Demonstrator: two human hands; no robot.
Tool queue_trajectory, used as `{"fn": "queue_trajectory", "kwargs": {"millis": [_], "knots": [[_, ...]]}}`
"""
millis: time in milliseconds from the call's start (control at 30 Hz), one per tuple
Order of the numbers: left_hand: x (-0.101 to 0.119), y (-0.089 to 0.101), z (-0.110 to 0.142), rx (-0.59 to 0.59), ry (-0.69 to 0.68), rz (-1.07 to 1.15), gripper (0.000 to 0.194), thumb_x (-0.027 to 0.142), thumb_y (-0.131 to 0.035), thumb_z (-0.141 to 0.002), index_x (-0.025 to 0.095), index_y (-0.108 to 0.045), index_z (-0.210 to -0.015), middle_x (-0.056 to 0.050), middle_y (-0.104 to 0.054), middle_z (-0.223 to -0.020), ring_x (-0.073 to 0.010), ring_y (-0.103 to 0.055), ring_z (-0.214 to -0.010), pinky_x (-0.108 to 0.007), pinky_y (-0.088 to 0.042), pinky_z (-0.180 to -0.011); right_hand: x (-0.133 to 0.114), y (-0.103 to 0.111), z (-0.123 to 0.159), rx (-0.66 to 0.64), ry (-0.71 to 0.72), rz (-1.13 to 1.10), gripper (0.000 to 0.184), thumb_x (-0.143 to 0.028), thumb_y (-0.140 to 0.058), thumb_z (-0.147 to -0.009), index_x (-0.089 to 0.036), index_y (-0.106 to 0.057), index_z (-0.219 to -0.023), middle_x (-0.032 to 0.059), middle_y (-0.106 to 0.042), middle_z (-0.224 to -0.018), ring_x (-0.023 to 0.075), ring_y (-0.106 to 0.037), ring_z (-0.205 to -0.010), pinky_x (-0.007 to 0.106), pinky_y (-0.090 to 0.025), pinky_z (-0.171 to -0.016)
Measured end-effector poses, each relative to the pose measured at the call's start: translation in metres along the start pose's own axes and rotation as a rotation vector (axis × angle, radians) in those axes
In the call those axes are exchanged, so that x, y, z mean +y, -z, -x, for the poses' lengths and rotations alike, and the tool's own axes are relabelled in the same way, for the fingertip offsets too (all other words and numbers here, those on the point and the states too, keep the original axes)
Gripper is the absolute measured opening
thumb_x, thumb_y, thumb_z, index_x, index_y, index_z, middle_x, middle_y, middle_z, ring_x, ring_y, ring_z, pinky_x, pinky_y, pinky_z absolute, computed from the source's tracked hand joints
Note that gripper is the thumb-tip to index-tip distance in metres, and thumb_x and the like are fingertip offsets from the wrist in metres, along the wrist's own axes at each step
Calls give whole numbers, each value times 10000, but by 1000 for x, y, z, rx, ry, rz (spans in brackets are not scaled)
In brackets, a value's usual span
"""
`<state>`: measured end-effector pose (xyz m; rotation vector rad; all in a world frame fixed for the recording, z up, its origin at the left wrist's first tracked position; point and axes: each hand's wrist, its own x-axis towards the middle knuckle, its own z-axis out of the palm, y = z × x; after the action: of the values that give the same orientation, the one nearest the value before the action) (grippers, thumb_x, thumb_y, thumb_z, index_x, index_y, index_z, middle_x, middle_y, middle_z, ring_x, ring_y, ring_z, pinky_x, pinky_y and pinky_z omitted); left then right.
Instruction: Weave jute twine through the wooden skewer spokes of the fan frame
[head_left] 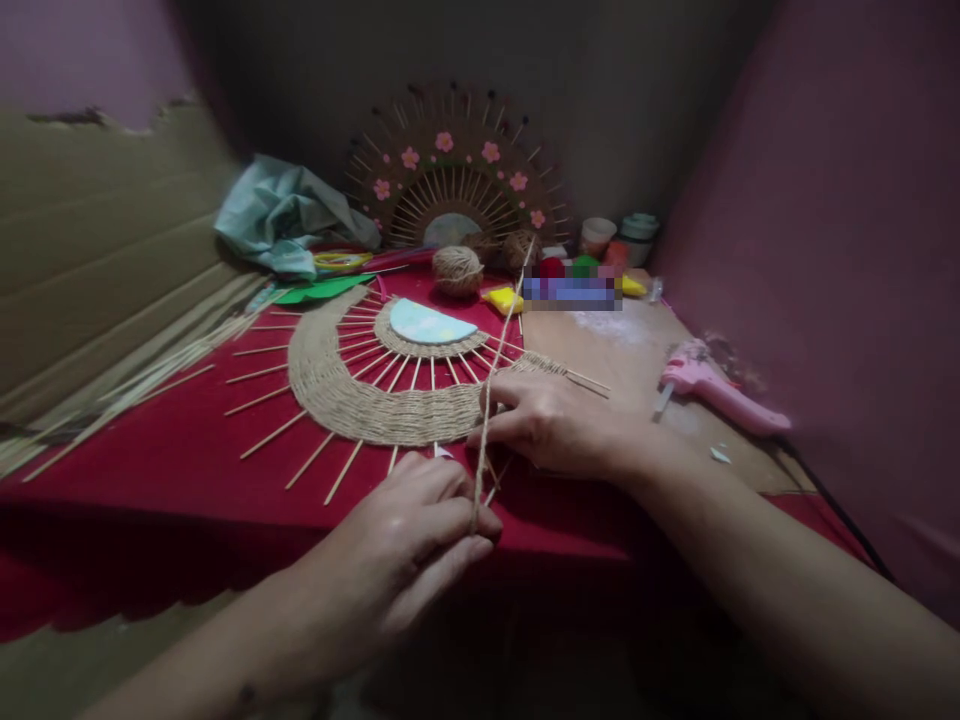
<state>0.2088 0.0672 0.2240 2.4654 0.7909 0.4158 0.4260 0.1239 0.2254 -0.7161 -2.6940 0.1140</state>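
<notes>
A half-round woven piece [352,385] of jute twine and wooden sticks lies on the red cloth [150,450], with a pale blue half-disc [427,323] at its centre. My left hand [416,535] pinches a taut strand of jute twine [495,380] near the table's front edge. That strand runs up and back toward the twine balls [457,270]. My right hand [555,420] rests closed on the weave's right end, fingers pressing the sticks and twine there.
A finished flowered fan piece [454,170] stands at the back. A pink glue gun [716,390] lies at right on bare wood. Loose sticks [135,385] lie at left beside cardboard. Crumpled cloth [281,215], scissors [341,260] and small paint pots [600,250] sit behind.
</notes>
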Motion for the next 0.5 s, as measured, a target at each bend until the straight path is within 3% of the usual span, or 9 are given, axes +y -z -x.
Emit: {"fn": "queue_trajectory", "kwargs": {"millis": [200, 500], "knots": [[6, -8, 2, 65, 35, 22, 217, 244, -416, -923, 223, -628, -965, -32, -564, -905, -153, -497, -861, -270, -423, -765, -9, 6, -7, -148, 124, 262, 221, -208, -443, -930, -178, -649, -856, 52, -590, -861, 171, -485, -823, 326, -358, -712], [10, -14, 5, 84, 22, -10, 230, 239, -405, -925, 223, -626, -984, -46, -546, -938, -169, -473, -886, -302, -417, -780, -9, -2, -7, -100, 153, 340, 258, -221, -366, -960, -170, -619, -948, 57, -576, -887, 161, -466, -803, 312, -352, -711]]}}
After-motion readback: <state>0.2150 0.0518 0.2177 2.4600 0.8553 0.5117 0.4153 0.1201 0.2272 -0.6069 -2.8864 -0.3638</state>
